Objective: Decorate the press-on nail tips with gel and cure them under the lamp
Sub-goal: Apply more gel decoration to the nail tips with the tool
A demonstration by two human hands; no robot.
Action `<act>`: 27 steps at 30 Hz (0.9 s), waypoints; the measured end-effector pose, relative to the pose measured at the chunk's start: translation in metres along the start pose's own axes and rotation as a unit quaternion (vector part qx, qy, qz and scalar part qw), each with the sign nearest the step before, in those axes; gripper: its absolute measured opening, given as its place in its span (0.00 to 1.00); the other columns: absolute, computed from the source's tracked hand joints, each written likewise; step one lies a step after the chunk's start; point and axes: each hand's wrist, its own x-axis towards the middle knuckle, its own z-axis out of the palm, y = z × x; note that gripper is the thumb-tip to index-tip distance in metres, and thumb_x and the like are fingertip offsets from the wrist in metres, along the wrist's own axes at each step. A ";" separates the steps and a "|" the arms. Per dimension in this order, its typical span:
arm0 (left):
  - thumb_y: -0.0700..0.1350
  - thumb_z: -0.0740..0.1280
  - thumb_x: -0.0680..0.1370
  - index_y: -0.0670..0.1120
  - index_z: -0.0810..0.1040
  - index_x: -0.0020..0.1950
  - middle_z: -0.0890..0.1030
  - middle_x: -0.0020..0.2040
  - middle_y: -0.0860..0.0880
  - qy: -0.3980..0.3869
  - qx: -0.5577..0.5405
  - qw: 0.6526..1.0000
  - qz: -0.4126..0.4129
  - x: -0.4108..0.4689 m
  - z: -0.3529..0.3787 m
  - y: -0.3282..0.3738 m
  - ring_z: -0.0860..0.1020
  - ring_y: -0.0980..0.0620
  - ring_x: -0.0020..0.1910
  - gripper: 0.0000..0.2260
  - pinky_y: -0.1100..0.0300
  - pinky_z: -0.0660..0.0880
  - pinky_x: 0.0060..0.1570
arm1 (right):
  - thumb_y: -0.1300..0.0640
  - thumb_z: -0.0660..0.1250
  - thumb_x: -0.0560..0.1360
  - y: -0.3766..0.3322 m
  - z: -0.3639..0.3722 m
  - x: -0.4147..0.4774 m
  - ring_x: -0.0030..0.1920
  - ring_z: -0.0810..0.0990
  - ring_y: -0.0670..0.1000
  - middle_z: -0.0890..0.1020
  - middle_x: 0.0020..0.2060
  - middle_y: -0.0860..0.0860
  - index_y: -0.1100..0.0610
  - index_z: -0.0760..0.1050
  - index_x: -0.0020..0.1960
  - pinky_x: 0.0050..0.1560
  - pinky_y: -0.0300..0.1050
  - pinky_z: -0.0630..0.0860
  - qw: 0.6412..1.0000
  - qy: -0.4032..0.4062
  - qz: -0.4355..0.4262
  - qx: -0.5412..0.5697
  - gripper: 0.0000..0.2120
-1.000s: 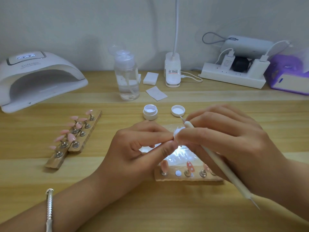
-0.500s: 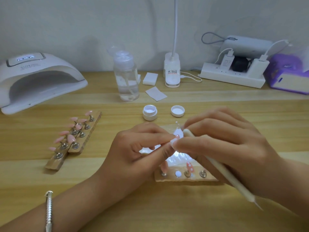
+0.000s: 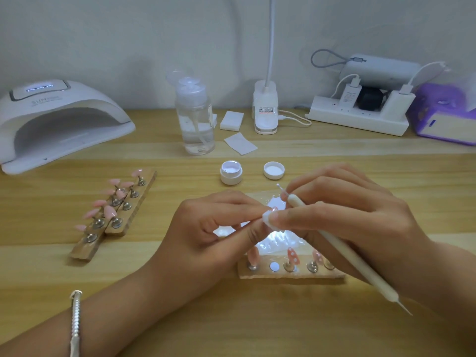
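Observation:
My left hand (image 3: 219,228) pinches a small pink nail tip (image 3: 274,208) between thumb and forefinger at table centre. My right hand (image 3: 342,217) holds a white dotting pen (image 3: 342,251) slanted across its fingers and presses a small white wipe (image 3: 268,217) against the nail tip. Below the hands lies a wooden nail stand (image 3: 291,271) with pink tips, some with white dots, and one bare magnet. An open white gel jar (image 3: 231,172) and its lid (image 3: 274,170) sit just beyond the hands. The white curing lamp (image 3: 56,124) stands at far left.
Two wooden stands (image 3: 116,215) with several pink tips lie at left. A clear pump bottle (image 3: 194,117), white pads (image 3: 231,120), a desk lamp base (image 3: 265,109), a power strip (image 3: 360,117) and a purple box (image 3: 445,114) line the back. A shiny foil sheet (image 3: 278,243) lies under my hands.
My right hand has shifted a little, and the pen's upper tip now shows higher above my fingers. The wipe has moved slightly along the nail tip. My left hand has stayed almost still.

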 end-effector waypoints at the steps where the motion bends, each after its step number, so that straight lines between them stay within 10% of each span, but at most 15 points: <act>1: 0.42 0.70 0.78 0.46 0.86 0.48 0.84 0.41 0.51 -0.002 -0.002 1.000 0.000 0.000 0.000 0.000 0.83 0.48 0.33 0.05 0.60 0.77 0.40 | 0.64 0.70 0.76 0.000 0.000 0.000 0.47 0.81 0.54 0.82 0.41 0.53 0.60 0.83 0.53 0.50 0.49 0.74 1.000 0.002 -0.003 -0.005 0.07; 27: 0.44 0.71 0.77 0.43 0.87 0.47 0.86 0.44 0.54 0.021 -0.033 0.999 -0.014 -0.001 0.003 0.002 0.82 0.48 0.30 0.06 0.57 0.78 0.30 | 0.65 0.72 0.75 0.013 -0.005 -0.001 0.45 0.82 0.56 0.83 0.39 0.55 0.61 0.84 0.48 0.49 0.50 0.74 0.994 0.055 0.014 -0.096 0.03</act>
